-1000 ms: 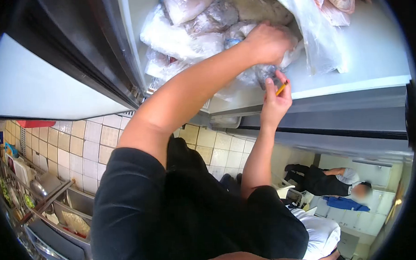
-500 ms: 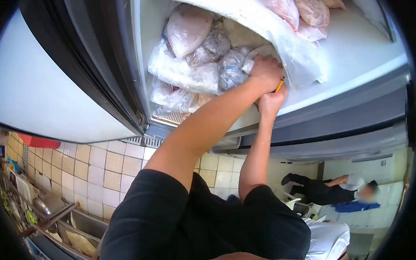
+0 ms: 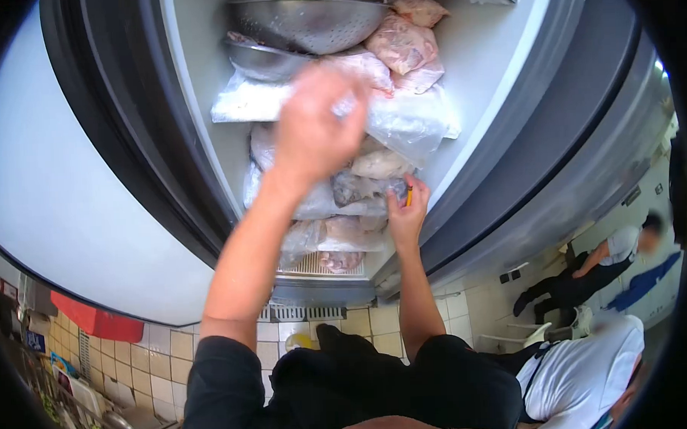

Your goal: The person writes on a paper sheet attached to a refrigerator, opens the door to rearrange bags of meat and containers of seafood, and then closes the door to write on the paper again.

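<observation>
My left hand [image 3: 321, 128] is raised in front of the freezer shelf, smeared by motion. Its fingers look curled; something pale shows between thumb and finger, but I cannot make it out. Lower and to the right, my right hand [image 3: 408, 205] grips a thin yellow stick-like tool with a dark tip [image 3: 409, 195]. Its fingertips are close to a clear plastic bag with greyish contents [image 3: 358, 190]. Behind it lies a pale wrapped frozen piece [image 3: 381, 165]. A white plastic sheet [image 3: 409, 129] hangs over the shelf edge above.
A steel colander [image 3: 318, 26] and a steel bowl [image 3: 266, 64] stand on the upper shelf beside bagged raw meat [image 3: 402, 44]. More bags [image 3: 337, 235] lie below. The open door [image 3: 92, 170] is at left. Two people are at right, one in a white shirt [image 3: 591, 365] close by.
My left hand has come up and away from the bags, to the left. My right hand stays near them, still holding the yellow tool. The view has turned, and the colander now shows.
</observation>
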The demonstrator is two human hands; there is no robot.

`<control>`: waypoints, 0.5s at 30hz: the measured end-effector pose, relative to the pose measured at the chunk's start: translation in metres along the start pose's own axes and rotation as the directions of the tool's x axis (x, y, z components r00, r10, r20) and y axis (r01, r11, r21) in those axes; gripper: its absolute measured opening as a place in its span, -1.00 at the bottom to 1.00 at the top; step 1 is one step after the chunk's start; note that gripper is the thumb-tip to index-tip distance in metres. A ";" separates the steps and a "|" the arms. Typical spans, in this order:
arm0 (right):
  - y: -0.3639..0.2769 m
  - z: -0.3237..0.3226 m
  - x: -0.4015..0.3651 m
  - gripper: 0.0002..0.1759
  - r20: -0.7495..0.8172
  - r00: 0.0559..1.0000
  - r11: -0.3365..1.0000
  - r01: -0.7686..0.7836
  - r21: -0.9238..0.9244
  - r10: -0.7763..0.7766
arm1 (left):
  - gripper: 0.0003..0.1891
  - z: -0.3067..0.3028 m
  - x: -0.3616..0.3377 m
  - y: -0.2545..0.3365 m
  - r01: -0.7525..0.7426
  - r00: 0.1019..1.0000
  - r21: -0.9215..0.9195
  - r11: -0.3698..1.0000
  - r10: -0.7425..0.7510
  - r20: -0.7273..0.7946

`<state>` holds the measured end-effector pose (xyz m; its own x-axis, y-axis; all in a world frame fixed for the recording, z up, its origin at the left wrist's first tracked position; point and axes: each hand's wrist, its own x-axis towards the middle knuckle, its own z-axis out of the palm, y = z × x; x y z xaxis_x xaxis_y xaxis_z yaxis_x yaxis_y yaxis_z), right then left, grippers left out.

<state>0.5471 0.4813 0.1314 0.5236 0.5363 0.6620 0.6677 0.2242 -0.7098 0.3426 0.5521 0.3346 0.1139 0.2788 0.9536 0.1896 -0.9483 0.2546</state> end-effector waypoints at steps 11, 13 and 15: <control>-0.043 -0.044 -0.013 -0.70 0.397 0.888 0.860 -0.378 0.342 0.232 | -0.32 -0.002 0.114 -0.090 -0.169 0.936 0.705 0.689 0.335 -0.103; -0.074 -0.052 0.014 -0.67 0.569 0.799 0.741 -0.499 0.449 0.193 | -0.33 0.000 0.123 -0.097 -0.203 0.919 0.693 0.691 0.378 -0.109; -0.091 -0.054 0.040 -0.60 0.673 0.740 0.643 -0.513 0.568 -0.004 | -0.33 -0.002 0.129 -0.095 -0.228 0.904 0.674 0.703 0.410 -0.121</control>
<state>0.5356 0.4383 0.2360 0.0289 0.9434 0.3303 -0.1396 0.3310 -0.9332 0.3369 0.6775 0.4336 0.0627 -0.1552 0.9859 0.7645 -0.6276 -0.1474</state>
